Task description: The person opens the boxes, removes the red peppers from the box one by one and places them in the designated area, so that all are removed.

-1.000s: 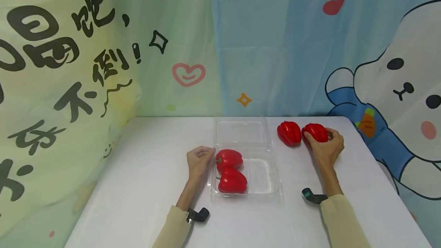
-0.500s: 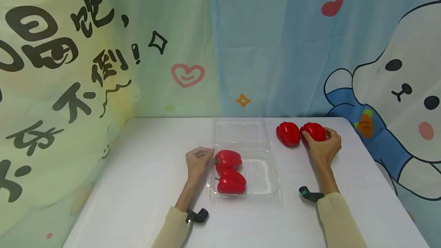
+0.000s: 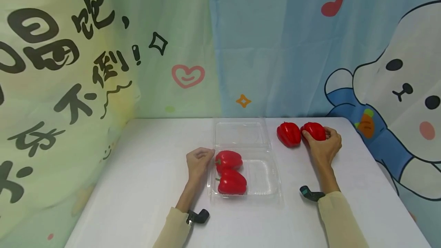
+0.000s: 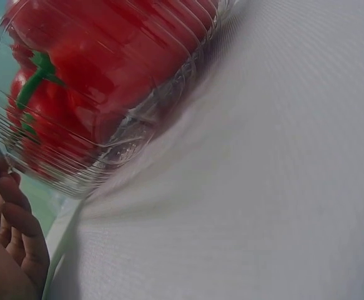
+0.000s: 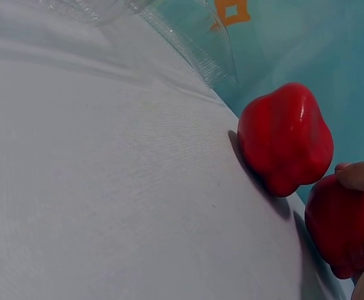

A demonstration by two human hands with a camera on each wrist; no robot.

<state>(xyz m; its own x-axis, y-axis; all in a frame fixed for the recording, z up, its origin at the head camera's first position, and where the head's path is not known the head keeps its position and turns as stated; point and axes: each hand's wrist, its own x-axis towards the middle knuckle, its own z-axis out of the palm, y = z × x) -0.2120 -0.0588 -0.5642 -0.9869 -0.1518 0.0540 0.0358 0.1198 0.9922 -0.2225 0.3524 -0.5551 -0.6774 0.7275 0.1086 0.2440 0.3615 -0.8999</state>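
Note:
A clear plastic clamshell box (image 3: 263, 179) stands mid-table with its lid (image 3: 241, 132) folded back. Two red bell peppers with green stems lie in its left half, a rear one (image 3: 229, 160) and a front one (image 3: 232, 182). My left hand (image 3: 198, 163) pinches the box's left rim between thumb and finger, as the left wrist view shows. At the back right, my right hand (image 3: 324, 149) grips a red bell pepper (image 3: 314, 130), thumb on its left side. Just left of it lies another red bell pepper (image 5: 285, 140) that the hand does not hold.
A white cloth covers the table (image 3: 144, 186). Behind its far edge hangs a printed curtain (image 3: 255, 49) with a cartoon bear. Small dark cameras sit on the left wrist (image 3: 198, 216) and right wrist (image 3: 311, 193).
Both hands keep their places and holds, and the peppers and box stay put. Only a slight shift of the whole head view shows.

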